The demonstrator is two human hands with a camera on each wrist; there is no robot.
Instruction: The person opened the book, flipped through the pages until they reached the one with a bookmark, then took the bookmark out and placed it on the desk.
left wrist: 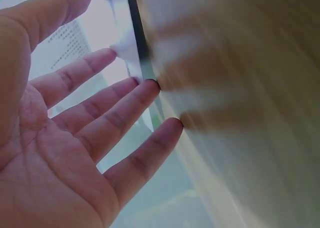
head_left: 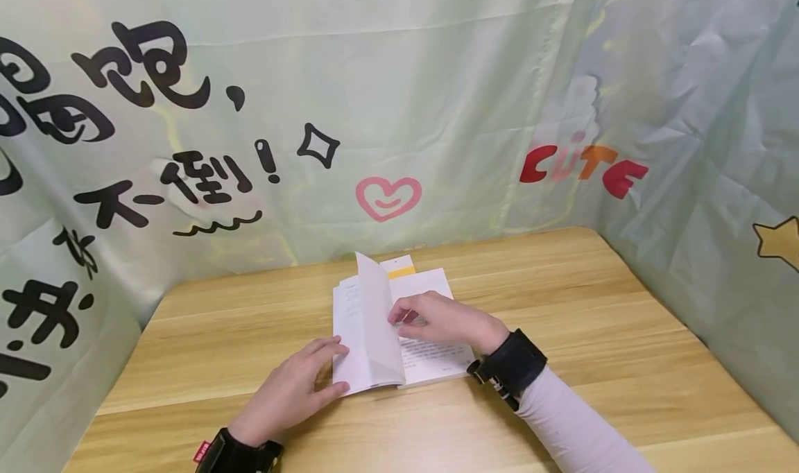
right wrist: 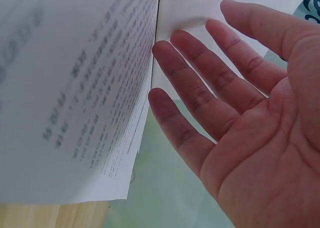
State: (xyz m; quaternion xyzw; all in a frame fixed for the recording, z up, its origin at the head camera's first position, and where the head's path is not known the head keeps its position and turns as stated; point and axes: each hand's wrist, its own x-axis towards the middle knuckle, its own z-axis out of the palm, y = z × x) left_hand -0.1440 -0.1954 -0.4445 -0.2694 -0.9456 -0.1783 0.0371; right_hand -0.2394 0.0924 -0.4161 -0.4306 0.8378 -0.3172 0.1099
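An open book (head_left: 437,356) lies on the wooden table (head_left: 593,306), with one page (head_left: 374,313) standing upright at the middle. My left hand (head_left: 312,377) lies flat with straight fingers on the book's left edge. In the left wrist view the left hand (left wrist: 75,138) shows an open palm, its fingertips against the printed page (left wrist: 65,43). My right hand (head_left: 427,318) rests on the right-hand page with its fingertips at the upright page. In the right wrist view the right hand (right wrist: 240,113) has its fingers extended beside the lifted printed page (right wrist: 75,88); nothing is pinched.
A yellow strip (head_left: 401,272) shows at the book's far edge. Printed cloth (head_left: 437,112) walls off the table at the back and both sides. Bare wood lies to the right (head_left: 624,362) and left (head_left: 206,334) of the book. Each wrist wears a black strap.
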